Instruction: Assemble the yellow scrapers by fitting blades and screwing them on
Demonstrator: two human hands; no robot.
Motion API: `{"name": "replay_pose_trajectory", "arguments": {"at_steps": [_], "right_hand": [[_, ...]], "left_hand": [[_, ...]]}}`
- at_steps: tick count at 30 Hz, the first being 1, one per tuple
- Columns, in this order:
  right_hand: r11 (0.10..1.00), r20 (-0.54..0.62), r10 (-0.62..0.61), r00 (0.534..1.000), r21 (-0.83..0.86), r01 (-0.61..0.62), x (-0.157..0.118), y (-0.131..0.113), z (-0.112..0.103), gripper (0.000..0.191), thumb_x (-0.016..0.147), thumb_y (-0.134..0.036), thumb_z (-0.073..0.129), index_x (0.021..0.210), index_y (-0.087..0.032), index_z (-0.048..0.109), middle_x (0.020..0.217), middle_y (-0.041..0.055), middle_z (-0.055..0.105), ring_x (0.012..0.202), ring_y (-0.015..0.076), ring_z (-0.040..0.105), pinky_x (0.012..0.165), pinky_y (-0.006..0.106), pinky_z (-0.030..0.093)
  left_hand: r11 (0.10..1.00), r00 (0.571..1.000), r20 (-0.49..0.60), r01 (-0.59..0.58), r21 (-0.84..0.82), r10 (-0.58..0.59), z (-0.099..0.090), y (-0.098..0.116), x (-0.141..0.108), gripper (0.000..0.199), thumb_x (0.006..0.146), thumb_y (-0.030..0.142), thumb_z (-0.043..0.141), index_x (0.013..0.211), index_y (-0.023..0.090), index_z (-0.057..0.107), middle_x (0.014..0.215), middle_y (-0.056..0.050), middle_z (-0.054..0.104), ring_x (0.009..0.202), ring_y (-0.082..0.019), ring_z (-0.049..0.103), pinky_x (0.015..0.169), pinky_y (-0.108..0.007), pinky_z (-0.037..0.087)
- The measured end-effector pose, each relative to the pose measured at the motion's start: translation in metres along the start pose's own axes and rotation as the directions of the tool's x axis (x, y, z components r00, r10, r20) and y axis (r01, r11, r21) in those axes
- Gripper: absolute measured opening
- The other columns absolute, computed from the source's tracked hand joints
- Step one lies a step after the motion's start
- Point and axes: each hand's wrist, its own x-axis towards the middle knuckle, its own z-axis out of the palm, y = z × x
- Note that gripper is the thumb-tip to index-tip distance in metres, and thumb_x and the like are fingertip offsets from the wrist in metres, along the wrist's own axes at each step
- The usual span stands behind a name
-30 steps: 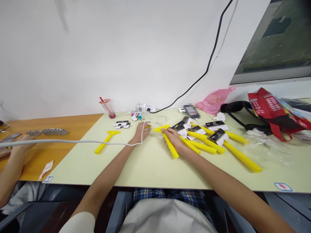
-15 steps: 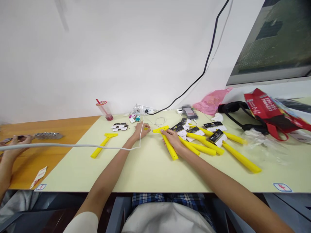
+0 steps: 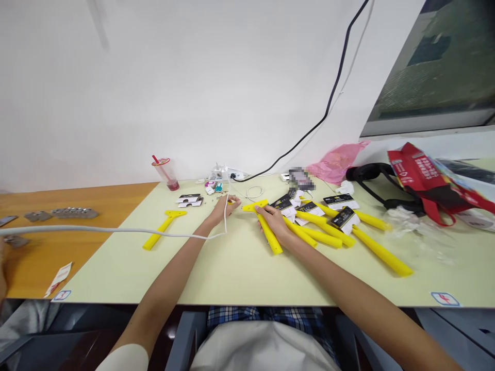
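Note:
My right hand (image 3: 274,220) is closed around a yellow T-shaped scraper (image 3: 273,237), its wide head pointing away from me and its handle toward me. To its left, my left hand (image 3: 223,207) rests low over the table with fingers bent and drawn together. A small bit of yellow shows under those fingers, but what they pinch I cannot make out. Another yellow scraper (image 3: 162,230) lies on the left. Right of my right hand lie several yellow scrapers (image 3: 381,251) with black-and-white cards (image 3: 345,220) on their heads. Folded cards (image 3: 190,200) lie behind the left scraper.
A plastic cup with a straw (image 3: 165,174) stands at the back left. A power strip (image 3: 235,175) and a white cable (image 3: 154,232) cross my area. At right are a black headset-like object (image 3: 373,188), a red bag (image 3: 419,178) and clear plastic wrap (image 3: 415,226). Metal parts (image 3: 74,213) lie on the neighbouring orange table.
My left hand's fingers have shifted slightly and reach a bit further right. My right hand keeps its hold on the scraper. The neighbour's hand at far left has drawn back from the metal parts.

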Motion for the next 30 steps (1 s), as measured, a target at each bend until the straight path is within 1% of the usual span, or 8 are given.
{"name": "replay_pose_trajectory", "arguments": {"at_steps": [2, 5, 9, 13, 19, 22, 26, 30], "right_hand": [[1.000, 0.004, 0.007, 1.000, 0.000, -0.007, 0.000, 0.000, 0.000, 0.046, 0.078, -0.059, 0.090, 0.082, -0.023, 0.062, 0.067, -0.0034, 0.059, 0.058, 0.0159, 0.064, 0.041, 0.023, 0.053], [1.000, 0.007, 0.012, 1.000, -0.004, -0.012, 0.000, 0.000, 0.000, 0.042, 0.081, -0.056, 0.088, 0.083, -0.022, 0.063, 0.069, -0.0036, 0.059, 0.058, 0.0155, 0.064, 0.041, 0.023, 0.053], [1.000, 0.026, 0.016, 1.000, -0.023, -0.015, 0.000, 0.001, 0.000, 0.038, 0.083, -0.053, 0.086, 0.085, -0.021, 0.066, 0.070, -0.0029, 0.061, 0.057, 0.0150, 0.064, 0.040, 0.023, 0.053], [1.000, 0.042, 0.006, 0.999, -0.006, -0.006, 0.001, 0.001, 0.000, 0.037, 0.081, -0.051, 0.088, 0.083, -0.021, 0.066, 0.071, -0.0023, 0.061, 0.058, 0.0154, 0.065, 0.038, 0.022, 0.051], [0.999, 0.061, 0.039, 0.997, -0.040, -0.037, 0.001, -0.003, -0.003, 0.034, 0.086, -0.047, 0.086, 0.081, -0.021, 0.066, 0.068, -0.0017, 0.062, 0.056, 0.0146, 0.064, 0.038, 0.021, 0.050], [0.998, 0.082, 0.038, 0.996, -0.044, -0.035, 0.000, -0.004, -0.003, 0.034, 0.086, -0.047, 0.087, 0.081, -0.020, 0.066, 0.067, -0.0018, 0.062, 0.056, 0.0140, 0.064, 0.039, 0.021, 0.051], [0.996, 0.104, 0.059, 0.993, -0.075, -0.051, -0.001, -0.007, -0.002, 0.034, 0.086, -0.046, 0.087, 0.081, -0.020, 0.066, 0.065, -0.0017, 0.063, 0.052, 0.0131, 0.062, 0.038, 0.021, 0.050], [0.993, 0.141, 0.085, 0.986, -0.097, -0.072, 0.000, -0.007, -0.004, 0.034, 0.087, -0.046, 0.087, 0.081, -0.020, 0.065, 0.062, -0.0019, 0.062, 0.048, 0.0122, 0.060, 0.038, 0.021, 0.050]], "left_hand": [[0.970, 0.993, 0.079, 0.102, -0.222, -0.087, 0.000, 0.013, -0.009, 0.052, 0.081, 0.069, 0.080, 0.094, 0.018, 0.080, 0.084, -0.006, 0.070, 0.077, -0.020, 0.061, 0.072, -0.033, 0.049], [0.910, 0.982, 0.169, 0.143, -0.390, -0.082, 0.003, 0.030, -0.023, 0.051, 0.076, 0.066, 0.087, 0.090, 0.017, 0.079, 0.086, -0.005, 0.072, 0.083, -0.020, 0.063, 0.077, -0.031, 0.048], [0.898, 0.983, 0.169, 0.141, -0.417, -0.075, 0.008, 0.041, -0.034, 0.046, 0.071, 0.057, 0.095, 0.088, 0.017, 0.079, 0.087, -0.005, 0.074, 0.085, -0.020, 0.064, 0.081, -0.032, 0.048], [0.880, 0.982, 0.161, 0.161, -0.446, -0.098, 0.012, 0.040, -0.036, 0.044, 0.070, 0.052, 0.097, 0.088, 0.017, 0.079, 0.085, -0.005, 0.074, 0.083, -0.019, 0.066, 0.081, -0.033, 0.050], [0.866, 0.984, 0.164, 0.136, -0.482, -0.063, 0.015, 0.041, -0.036, 0.043, 0.066, 0.047, 0.099, 0.087, 0.016, 0.077, 0.086, -0.006, 0.074, 0.080, -0.017, 0.064, 0.076, -0.032, 0.050], [0.816, 0.976, 0.198, 0.190, -0.545, -0.095, 0.012, 0.042, -0.036, 0.046, 0.065, 0.042, 0.100, 0.094, 0.016, 0.076, 0.087, -0.005, 0.074, 0.081, -0.017, 0.065, 0.076, -0.032, 0.051], [0.751, 0.941, 0.298, 0.312, -0.583, -0.160, 0.006, 0.044, -0.037, 0.051, 0.064, 0.036, 0.101, 0.104, 0.016, 0.076, 0.086, -0.003, 0.073, 0.080, -0.015, 0.066, 0.076, -0.031, 0.051], [0.719, 0.912, 0.372, 0.376, -0.584, -0.174, 0.000, 0.046, -0.036, 0.050, 0.060, 0.031, 0.103, 0.100, 0.015, 0.078, 0.078, -0.001, 0.069, 0.078, -0.015, 0.065, 0.076, -0.030, 0.050]]}}
